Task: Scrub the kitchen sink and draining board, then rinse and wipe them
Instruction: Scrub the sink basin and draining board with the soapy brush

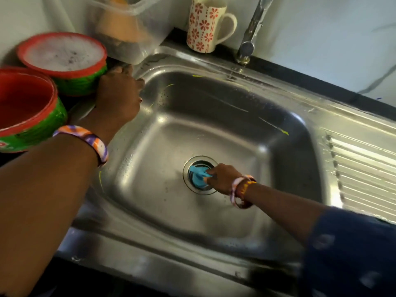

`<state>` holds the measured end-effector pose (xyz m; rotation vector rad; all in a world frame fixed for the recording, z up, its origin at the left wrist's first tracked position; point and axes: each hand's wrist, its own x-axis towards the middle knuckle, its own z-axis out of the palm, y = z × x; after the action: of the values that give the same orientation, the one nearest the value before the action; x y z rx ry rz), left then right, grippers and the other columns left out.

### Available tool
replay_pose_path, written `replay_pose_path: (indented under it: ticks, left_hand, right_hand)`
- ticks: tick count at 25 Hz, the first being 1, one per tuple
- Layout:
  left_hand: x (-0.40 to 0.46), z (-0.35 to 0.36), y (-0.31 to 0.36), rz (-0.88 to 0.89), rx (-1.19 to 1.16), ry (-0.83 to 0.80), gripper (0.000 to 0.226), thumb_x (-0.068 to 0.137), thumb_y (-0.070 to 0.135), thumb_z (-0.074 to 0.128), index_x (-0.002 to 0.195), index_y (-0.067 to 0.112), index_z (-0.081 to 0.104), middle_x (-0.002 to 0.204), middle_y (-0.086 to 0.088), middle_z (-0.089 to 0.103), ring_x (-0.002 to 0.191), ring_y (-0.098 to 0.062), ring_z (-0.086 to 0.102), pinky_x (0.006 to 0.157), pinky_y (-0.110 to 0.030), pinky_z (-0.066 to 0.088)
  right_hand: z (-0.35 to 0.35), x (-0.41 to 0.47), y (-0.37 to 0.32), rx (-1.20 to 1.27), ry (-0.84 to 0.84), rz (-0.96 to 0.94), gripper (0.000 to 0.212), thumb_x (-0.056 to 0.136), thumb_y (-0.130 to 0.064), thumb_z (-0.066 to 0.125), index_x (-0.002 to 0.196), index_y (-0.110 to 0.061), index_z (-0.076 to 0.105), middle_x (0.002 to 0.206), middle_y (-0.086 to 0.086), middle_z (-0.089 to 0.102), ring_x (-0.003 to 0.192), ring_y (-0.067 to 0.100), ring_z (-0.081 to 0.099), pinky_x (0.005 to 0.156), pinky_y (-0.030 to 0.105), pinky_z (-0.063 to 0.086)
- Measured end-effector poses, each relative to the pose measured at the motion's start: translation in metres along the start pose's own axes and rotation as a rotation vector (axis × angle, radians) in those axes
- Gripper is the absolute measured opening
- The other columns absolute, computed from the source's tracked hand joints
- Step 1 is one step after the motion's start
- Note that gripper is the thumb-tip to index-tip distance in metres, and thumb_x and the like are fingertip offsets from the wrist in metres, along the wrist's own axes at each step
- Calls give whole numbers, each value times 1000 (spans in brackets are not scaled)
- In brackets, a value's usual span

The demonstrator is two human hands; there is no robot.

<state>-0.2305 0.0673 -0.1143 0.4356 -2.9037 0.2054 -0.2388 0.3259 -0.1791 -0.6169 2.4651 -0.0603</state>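
A stainless steel sink [214, 116] fills the middle of the view, with a ribbed draining board [362, 166] on its right. My right hand [225, 177] is down in the basin and pinches a blue cloth [198, 176] that is pushed into the round drain [190, 187]. My left hand [120, 93] rests on the sink's far left rim, next to a green tub; its fingers curl over the edge and hold nothing that I can see.
Two red-rimmed green tubs stand left of the sink: one with white soap [64, 54], one empty [25, 103]. A clear plastic container [128, 24], a flowered mug [205, 24] and the tap [250, 33] line the back edge.
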Motion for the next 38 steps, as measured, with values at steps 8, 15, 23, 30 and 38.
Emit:
replay_pose_path:
  ticks: [8, 15, 23, 30, 38]
  left_hand:
    - [-2, 0, -2, 15, -3, -15, 41, 92, 21, 56, 133, 14, 53, 146, -19, 35, 129, -37, 36, 99, -39, 37]
    - [-1, 0, 0, -14, -4, -14, 44, 94, 23, 54, 137, 15, 48, 150, -16, 31, 133, -35, 32, 103, -39, 33]
    - [-2, -1, -1, -29, -48, -17, 43, 92, 21, 57, 134, 14, 52, 148, -16, 34, 132, -35, 34, 101, -39, 36]
    - [1, 8, -3, -35, 0, -2, 43, 93, 21, 56, 134, 10, 51, 145, -18, 39, 129, -36, 36, 101, -42, 34]
    - [-2, 2, 0, -23, 23, 19, 46, 93, 24, 55, 137, 12, 47, 148, -19, 33, 131, -36, 34, 102, -41, 34]
  right_hand:
    - [15, -30, 4, 152, 11, -5, 40, 95, -33, 47, 132, -18, 53, 127, 9, 58, 115, 25, 54, 92, 24, 40]
    - [7, -1, -40, 110, 110, -259, 35, 96, -33, 44, 126, -22, 58, 128, 9, 60, 119, 27, 54, 98, 31, 42]
    - [12, -20, -21, 152, 37, -95, 39, 95, -30, 47, 133, -22, 52, 125, 3, 59, 106, 16, 59, 89, 16, 43]
    - [-42, 15, 45, -144, 197, 161, 38, 95, -31, 46, 130, -17, 54, 131, 11, 57, 118, 25, 55, 94, 28, 44]
    - [23, -33, -31, 112, -38, -247, 38, 96, -34, 47, 129, -19, 56, 121, 9, 63, 109, 25, 59, 90, 27, 44]
